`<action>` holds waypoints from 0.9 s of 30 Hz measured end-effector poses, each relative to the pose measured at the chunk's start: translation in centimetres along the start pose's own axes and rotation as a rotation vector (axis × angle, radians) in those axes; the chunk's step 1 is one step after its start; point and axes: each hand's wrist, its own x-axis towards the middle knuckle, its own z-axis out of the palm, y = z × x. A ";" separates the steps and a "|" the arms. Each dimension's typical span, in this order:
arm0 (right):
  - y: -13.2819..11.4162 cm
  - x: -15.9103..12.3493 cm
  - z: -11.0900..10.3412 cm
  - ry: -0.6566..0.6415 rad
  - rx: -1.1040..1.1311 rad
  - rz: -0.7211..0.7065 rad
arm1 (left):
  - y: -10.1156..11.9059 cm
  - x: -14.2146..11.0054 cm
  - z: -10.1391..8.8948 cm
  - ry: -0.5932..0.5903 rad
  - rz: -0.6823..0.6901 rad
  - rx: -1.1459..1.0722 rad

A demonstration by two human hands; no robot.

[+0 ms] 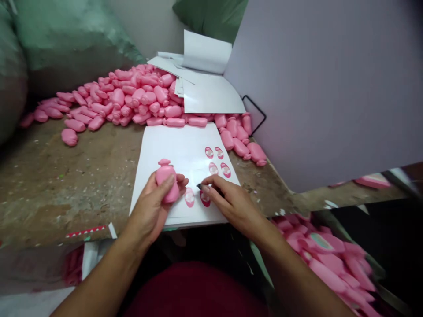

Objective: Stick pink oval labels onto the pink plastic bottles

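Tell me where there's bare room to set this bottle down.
Bare brown worktop lies left of the white sheet, below the heaped pink bottles; the sheet's upper left is also free. Crowded: the sheet's right side, with oval labels and the right hand.

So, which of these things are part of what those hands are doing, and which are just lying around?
In use:
pink plastic bottle in the left hand
oval pink labels on a white backing sheet
right hand with a small dark tip

Lying around:
heap of pink bottles
loose white sheets
green sacks
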 end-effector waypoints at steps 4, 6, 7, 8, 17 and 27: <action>0.9 0.2 1.2 0.054 -0.283 -0.066 | -1.0 0.6 -0.7 0.003 -0.021 -0.057; 0.9 0.2 1.7 0.079 -0.341 -0.087 | -1.2 0.7 -0.9 0.008 -0.038 -0.090; 0.9 0.2 1.9 0.087 -0.359 -0.092 | -1.2 0.7 -1.0 0.009 -0.047 -0.105; 0.9 0.3 2.0 0.093 -0.374 -0.098 | -1.2 0.7 -1.0 0.010 -0.058 -0.119; 0.9 0.5 2.5 0.153 -0.483 -0.150 | -1.3 0.8 -1.1 0.042 -0.076 -0.154; 0.8 0.7 2.4 0.142 -0.417 -0.102 | -1.3 0.9 -1.2 0.016 -0.094 -0.132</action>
